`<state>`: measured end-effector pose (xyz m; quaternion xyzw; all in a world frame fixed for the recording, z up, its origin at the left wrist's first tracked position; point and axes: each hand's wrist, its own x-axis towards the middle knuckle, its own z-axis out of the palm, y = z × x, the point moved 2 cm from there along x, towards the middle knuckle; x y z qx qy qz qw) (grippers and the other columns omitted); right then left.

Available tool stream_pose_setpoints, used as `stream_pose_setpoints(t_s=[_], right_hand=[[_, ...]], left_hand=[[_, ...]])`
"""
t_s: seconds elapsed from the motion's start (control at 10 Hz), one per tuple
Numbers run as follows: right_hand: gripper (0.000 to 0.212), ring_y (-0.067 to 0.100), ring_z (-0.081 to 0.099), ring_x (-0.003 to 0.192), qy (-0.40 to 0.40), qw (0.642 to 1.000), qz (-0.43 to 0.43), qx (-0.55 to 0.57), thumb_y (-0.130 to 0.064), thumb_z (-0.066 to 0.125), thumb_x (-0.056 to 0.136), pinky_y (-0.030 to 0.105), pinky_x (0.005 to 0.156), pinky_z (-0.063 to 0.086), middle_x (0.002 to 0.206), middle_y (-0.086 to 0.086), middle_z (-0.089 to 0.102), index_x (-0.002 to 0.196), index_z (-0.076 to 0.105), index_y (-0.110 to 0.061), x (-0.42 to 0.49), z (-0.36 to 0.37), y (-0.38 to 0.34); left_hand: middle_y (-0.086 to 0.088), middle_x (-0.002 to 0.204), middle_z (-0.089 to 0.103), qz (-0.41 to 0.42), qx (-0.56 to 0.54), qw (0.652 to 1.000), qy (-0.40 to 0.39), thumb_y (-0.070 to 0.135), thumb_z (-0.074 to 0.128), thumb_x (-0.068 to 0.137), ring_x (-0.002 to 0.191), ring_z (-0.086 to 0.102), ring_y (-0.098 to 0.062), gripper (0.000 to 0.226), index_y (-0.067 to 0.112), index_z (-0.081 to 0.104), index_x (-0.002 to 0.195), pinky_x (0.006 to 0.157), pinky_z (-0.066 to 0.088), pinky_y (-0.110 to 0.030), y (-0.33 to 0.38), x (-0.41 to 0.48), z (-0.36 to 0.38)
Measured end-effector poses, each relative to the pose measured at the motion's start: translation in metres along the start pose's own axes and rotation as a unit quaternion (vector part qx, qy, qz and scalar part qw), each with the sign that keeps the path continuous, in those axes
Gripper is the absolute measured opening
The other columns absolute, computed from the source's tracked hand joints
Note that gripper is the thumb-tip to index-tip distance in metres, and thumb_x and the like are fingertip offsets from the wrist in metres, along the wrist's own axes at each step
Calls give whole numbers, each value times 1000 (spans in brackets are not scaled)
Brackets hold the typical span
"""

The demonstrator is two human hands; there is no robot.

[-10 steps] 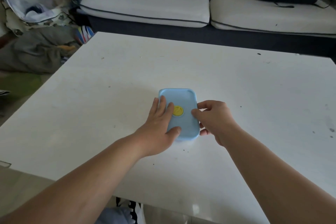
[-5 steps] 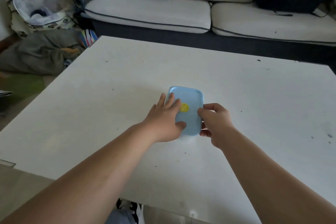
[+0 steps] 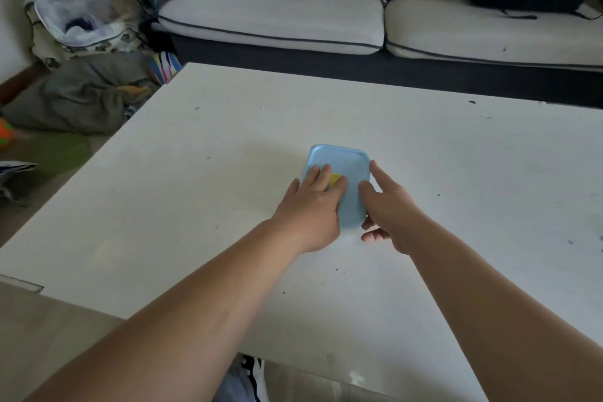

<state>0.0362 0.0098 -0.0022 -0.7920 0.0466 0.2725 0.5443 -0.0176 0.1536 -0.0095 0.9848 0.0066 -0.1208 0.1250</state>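
Head cam: 1 blue box [image 3: 342, 170] sits mid surface [image 3: 195, 206]. L hand [image 3: 310, 209] lies flat on top, fingers straight & together. R hand [image 3: 391, 209] pinches its right side, thumb on top, 1 finger straight.

We have wide open surface [image 3: 473, 179] left, right and beyond the blue box [image 3: 350, 163], room enough for fingers to pass. Our left hand [image 3: 310, 212] and right hand [image 3: 391, 209] crowd its near side. The sofa [image 3: 270, 19] stands well beyond the far edge.
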Motion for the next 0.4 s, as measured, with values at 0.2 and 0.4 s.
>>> stream_pose_setpoints(t_s=[0.2, 0.4], right_hand=[[32, 21, 64, 64, 35, 999, -23, 8, -41, 56, 102, 43, 67, 64, 84, 7, 66, 129, 66, -27, -3, -16, 0], [20, 19, 69, 69, 46, 997, -61, 16, -33, 62, 100, 45, 75, 64, 90, 10, 72, 108, 72, -18, -25, -44, -13]], left_hand=[[-5, 173, -1, 2, -4, 1000, 18, 20, 35, 105, 160, -4, -23, 55, 24, 24, 159, 126, 3, -60, 1, 0, -3], [-4, 102, 54, 70, -26, 985, 153, 18, 38, 84, 110, 58, -34, 24, 12, 61, 88, 84, 48, -41, -3, 4, -7]])
